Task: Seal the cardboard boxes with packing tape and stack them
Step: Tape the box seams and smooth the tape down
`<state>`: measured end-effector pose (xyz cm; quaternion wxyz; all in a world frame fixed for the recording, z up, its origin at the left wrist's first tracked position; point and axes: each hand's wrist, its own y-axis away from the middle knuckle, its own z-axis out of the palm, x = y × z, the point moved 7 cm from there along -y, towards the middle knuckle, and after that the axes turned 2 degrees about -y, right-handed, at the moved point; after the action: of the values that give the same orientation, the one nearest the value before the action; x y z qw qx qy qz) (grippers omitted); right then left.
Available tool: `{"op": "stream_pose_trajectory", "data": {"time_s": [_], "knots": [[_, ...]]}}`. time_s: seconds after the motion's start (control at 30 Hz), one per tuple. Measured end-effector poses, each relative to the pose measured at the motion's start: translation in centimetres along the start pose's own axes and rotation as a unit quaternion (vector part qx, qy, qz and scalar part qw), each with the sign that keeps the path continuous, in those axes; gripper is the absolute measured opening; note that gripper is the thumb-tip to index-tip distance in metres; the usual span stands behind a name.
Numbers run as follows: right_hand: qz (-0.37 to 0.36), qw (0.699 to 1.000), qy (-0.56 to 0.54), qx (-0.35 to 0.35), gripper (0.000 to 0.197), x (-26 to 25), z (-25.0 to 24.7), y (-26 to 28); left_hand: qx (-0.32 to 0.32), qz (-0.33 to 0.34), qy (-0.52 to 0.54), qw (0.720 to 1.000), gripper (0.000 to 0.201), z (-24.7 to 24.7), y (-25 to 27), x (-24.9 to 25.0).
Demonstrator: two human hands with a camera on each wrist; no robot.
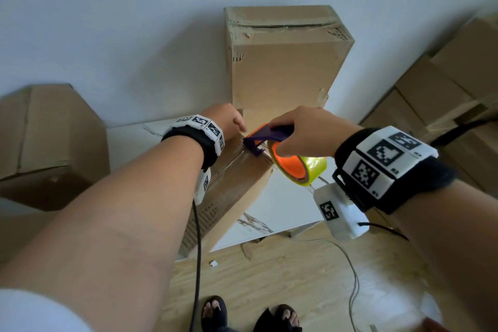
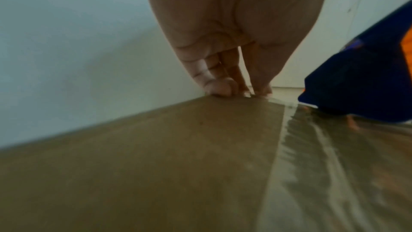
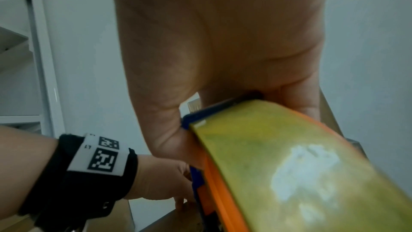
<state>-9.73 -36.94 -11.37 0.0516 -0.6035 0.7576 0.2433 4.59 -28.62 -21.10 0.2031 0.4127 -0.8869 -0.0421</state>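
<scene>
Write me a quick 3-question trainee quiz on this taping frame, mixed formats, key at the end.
1. True or false: the right hand grips the tape dispenser by its purple handle.
2. Multiple choice: where do the left hand's fingertips rest? A) on the tape roll B) at the far edge of the box top C) on the floor
3. Fill in: a strip of clear tape already lies along the top of the ____.

Key
1. True.
2. B: they press on the box by its far edge, beside the tape strip.
3. Box; the dispenser sits at the strip's far end.
</scene>
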Motion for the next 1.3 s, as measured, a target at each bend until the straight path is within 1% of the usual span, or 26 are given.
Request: {"op": "stream_pose_trajectory", "data": {"time_s": [0.13, 0.2, 0.27, 0.33, 0.4, 0.47, 0.53, 0.73, 0.97, 1.3], "knots": [[-0.002, 1.0, -0.003, -0.001, 0.035, 0.2, 0.0, -0.2, 0.035, -0.01, 0.021, 0.999, 0.019, -0.3, -0.3, -0.4], [-0.006, 1.0, -0.001, -0.002, 0.035, 0.4, 0.0, -0.2, 0.06, -0.015, 0.03, 0.998, 0.01, -0.4, -0.1, -0.8], [-0.011, 1.0, -0.002, -0.003, 0.035, 0.4, 0.1, -0.2, 0.081, -0.001, 0.049, 0.995, 0.008, -0.5, 0.4, -1.0], [-0.015, 1.0, 0.0, -0.005, 0.037, 0.3, 0.1, -0.2, 0.075, 0.012, 0.044, 0.996, 0.011, -0.4, 0.7, -1.1], [-0.019, 1.0, 0.004, -0.008, 0.037, 0.1, 0.1, -0.3, 0.05, 0.022, 0.016, 0.998, 0.012, -0.2, 0.5, -0.8], [-0.023, 1.0, 0.013, -0.012, 0.036, -0.1, 0.1, -0.5, 0.029, 0.021, 0.004, 0.999, 0.014, 0.1, 0.3, -0.7], [-0.022, 0.999, 0.018, -0.015, 0.034, -0.3, 0.1, -0.9, 0.022, 0.013, 0.011, 1.0, 0.016, 0.3, 0.3, -0.9], [-0.023, 1.0, 0.013, -0.016, 0.025, -0.5, 0.0, -1.2, 0.019, -0.008, 0.027, 0.999, 0.019, 0.1, 0.6, -1.3], [-0.032, 0.999, -0.002, -0.037, 0.032, 0.0, -0.1, 0.1, 0.013, -0.004, 0.046, 0.999, 0.017, 0.1, 1.0, -1.1], [-0.034, 0.997, 0.023, -0.072, 0.031, 1.6, -1.1, 2.5, 0.031, -0.019, 0.046, 0.998, 0.016, -0.1, 1.4, -0.8]]}}
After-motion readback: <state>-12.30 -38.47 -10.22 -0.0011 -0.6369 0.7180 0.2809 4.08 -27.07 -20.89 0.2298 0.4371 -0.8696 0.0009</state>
